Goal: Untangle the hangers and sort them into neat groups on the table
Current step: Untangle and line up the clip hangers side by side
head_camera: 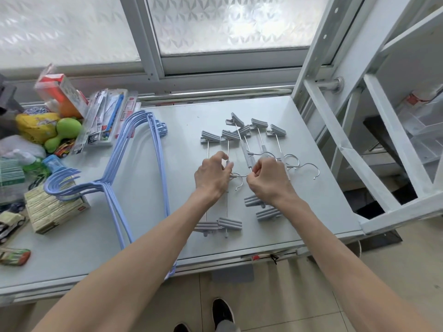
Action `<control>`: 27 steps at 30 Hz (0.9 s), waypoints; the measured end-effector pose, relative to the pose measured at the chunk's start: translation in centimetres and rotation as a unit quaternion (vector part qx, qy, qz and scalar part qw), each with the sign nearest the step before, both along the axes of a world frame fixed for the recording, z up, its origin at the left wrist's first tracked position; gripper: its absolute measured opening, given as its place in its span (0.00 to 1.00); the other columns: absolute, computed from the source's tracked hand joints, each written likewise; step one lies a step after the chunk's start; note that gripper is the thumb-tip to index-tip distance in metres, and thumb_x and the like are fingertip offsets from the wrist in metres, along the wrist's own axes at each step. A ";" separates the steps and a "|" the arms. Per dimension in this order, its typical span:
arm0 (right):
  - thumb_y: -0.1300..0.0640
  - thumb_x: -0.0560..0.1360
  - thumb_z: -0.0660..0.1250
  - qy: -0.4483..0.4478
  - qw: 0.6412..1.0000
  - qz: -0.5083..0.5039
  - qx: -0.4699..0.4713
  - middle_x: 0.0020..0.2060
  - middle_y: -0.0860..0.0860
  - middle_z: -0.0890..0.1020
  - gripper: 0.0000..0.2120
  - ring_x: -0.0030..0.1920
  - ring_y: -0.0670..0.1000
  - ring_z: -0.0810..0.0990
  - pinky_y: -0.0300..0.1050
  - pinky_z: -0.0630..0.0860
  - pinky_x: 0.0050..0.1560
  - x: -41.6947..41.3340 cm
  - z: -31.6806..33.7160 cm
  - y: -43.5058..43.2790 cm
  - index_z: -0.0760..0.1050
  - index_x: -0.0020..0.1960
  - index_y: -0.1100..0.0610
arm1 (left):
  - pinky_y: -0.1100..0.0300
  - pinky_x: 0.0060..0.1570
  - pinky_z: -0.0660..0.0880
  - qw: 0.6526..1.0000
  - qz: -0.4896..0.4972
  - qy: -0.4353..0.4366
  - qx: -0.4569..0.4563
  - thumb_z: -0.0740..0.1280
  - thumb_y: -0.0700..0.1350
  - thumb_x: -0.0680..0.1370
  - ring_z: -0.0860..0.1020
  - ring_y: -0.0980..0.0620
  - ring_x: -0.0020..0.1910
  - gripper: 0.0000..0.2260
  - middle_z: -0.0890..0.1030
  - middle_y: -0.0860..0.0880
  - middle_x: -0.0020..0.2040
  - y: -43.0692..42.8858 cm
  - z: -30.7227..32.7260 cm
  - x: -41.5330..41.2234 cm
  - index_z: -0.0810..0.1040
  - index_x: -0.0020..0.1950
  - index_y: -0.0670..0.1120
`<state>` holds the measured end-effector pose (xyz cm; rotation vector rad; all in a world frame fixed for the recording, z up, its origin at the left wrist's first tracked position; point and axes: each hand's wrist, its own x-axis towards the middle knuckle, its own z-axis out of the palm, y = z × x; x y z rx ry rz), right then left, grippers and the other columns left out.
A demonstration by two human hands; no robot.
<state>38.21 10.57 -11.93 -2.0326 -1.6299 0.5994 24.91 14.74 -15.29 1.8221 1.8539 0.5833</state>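
Observation:
Several grey clip hangers [254,137] with metal rods and hooks lie side by side on the right half of the pale table [182,116]. My left hand [212,174] pinches the middle of one clip hanger, near its hook [238,180]. My right hand [268,179] is curled around the centre of a neighbouring clip hanger. More metal hooks [309,168] stick out to the right of my right hand. A stack of blue plastic hangers [134,168] lies on the table's left half, hooks pointing left.
Clutter fills the table's left edge: a green toy [63,131], packaged goods [103,118], a patterned box [51,210] under the blue hooks, toy cars [14,256]. A white metal frame [354,149] stands along the right side. A window runs behind the table.

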 end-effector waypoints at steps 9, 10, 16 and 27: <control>0.61 0.72 0.63 -0.012 0.997 0.080 -0.004 0.40 0.59 0.83 0.07 0.44 0.60 0.80 0.48 0.77 0.46 -2.6 -2.1 -1.5 0.78 0.46 0.62 | 0.54 0.43 0.72 0.996 0.009 0.070 0.056 0.61 0.48 0.82 0.80 0.42 0.50 0.09 0.83 0.45 0.51 0.3 -0.1 -0.3 0.78 0.57 0.48; 0.61 0.73 0.63 0.001 0.997 0.078 -0.005 0.40 0.59 0.83 0.07 0.45 0.59 0.80 0.47 0.75 0.46 -2.8 -2.2 -1.5 0.78 0.46 0.62 | 0.54 0.43 0.72 0.996 0.020 0.066 0.055 0.61 0.48 0.82 0.80 0.42 0.50 0.09 0.82 0.45 0.51 0.2 -0.1 -0.4 0.78 0.57 0.47; 0.64 0.74 0.62 0.069 0.997 0.040 -0.015 0.42 0.59 0.82 0.06 0.46 0.58 0.78 0.41 0.68 0.43 -3.7 -2.9 -0.9 0.77 0.46 0.63 | 0.52 0.49 0.75 0.996 0.063 0.054 0.011 0.57 0.49 0.82 0.79 0.40 0.53 0.14 0.82 0.41 0.53 -0.1 -0.1 -0.4 0.77 0.59 0.43; 0.61 0.74 0.60 0.040 0.995 0.035 -0.089 0.41 0.59 0.78 0.02 0.42 0.59 0.75 0.45 0.67 0.40 -2.9 -3.1 -1.0 0.70 0.45 0.59 | 0.57 0.39 0.68 0.990 0.074 0.121 0.018 0.58 0.47 0.79 0.81 0.41 0.45 0.11 0.83 0.42 0.46 0.2 -0.2 -0.6 0.74 0.56 0.42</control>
